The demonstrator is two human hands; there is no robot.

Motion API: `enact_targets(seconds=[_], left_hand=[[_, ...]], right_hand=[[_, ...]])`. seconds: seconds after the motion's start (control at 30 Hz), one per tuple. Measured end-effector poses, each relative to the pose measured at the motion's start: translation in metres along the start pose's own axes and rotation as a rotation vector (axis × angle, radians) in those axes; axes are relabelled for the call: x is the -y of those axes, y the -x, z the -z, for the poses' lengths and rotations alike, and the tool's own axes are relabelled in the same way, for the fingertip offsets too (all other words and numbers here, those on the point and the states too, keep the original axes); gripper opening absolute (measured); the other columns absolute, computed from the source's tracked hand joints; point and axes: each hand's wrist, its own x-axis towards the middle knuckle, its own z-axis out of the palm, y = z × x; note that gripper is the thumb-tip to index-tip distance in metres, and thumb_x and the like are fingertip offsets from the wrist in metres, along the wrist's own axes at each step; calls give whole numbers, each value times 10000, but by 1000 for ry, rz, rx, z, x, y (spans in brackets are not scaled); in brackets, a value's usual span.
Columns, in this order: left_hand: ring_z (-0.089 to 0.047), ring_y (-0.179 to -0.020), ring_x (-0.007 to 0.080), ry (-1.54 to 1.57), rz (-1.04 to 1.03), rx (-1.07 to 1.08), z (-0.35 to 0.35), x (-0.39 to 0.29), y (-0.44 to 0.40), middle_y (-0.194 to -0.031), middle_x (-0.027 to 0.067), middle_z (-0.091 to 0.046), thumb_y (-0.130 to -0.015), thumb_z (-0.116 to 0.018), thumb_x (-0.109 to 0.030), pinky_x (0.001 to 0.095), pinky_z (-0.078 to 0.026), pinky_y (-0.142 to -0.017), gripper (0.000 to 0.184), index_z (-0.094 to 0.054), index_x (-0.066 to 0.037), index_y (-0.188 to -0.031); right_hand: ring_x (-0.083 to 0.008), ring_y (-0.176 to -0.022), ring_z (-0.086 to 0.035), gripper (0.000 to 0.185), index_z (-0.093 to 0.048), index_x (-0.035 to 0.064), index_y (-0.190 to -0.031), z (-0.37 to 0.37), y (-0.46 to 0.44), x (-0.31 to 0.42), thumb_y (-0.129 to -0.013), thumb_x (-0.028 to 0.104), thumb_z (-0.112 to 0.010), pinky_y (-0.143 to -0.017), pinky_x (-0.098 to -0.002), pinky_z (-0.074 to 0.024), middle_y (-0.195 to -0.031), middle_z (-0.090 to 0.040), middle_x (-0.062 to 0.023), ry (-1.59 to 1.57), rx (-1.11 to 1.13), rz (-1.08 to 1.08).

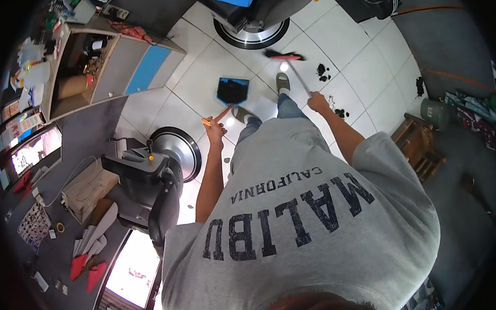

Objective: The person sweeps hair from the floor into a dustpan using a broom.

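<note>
My left hand (215,130) is closed around the orange handle of a blue dustpan (248,90). The pan rests on the white tiles ahead of my left foot, with a dark heap of what looks like cut hair in it. In my right hand (318,102) is the grey stick of a broom (287,58). Its pink head with black bristles is on the floor beyond my right foot, slightly blurred. Dark hair clumps (323,72) lie right of the broom head. Another hair clump (342,113) is near my right hand.
One salon chair base (252,37) stands ahead, and another salon chair (150,169) is at my left. A cabinet (119,66) with a blue panel lines the left wall. To my right are a wooden stool (420,146) and a dark green bin (436,114).
</note>
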Motion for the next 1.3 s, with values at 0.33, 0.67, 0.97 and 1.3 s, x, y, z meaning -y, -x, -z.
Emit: enact_targets(seconds=[0.33,0.67,0.97,1.3], left_hand=[[-459,-561,132,93,-25,-29,70,8,-2,-797,80,-507,-973,-421,-261,286,-458,-536,345,-341,-112,-1273],[-477,-583,113,200,-12,-117,128,29,-13,-776,30,-501,-954,-436,-272,313,-497,-609,333,-389,-137,-1255],[-505,-614,136,328,87,-244,145,35,8,-812,58,-531,-905,-472,-245,357,-510,-635,393,-365,-150,-1271],[-476,-554,112,411,119,-428,188,27,28,-694,7,-499,-947,-455,-348,354,-499,-647,177,-449,-173,-976]], right_hand=[[-380,-1104,-612,492,-595,108,-1290,11,59,107,-814,208,-523,-940,-434,-497,-1179,-637,-226,44,67,152],[-360,-1128,-605,454,-607,125,-1245,-15,83,100,-812,210,-499,-939,-481,-493,-1189,-632,-199,409,216,205],[-396,-901,-669,441,-636,98,-1241,6,82,146,-833,256,-580,-819,-435,-528,-962,-684,-243,228,154,523],[-335,-951,-677,386,-643,186,-1209,-70,56,463,-841,167,-529,-828,-455,-536,-995,-701,-151,541,311,1017]])
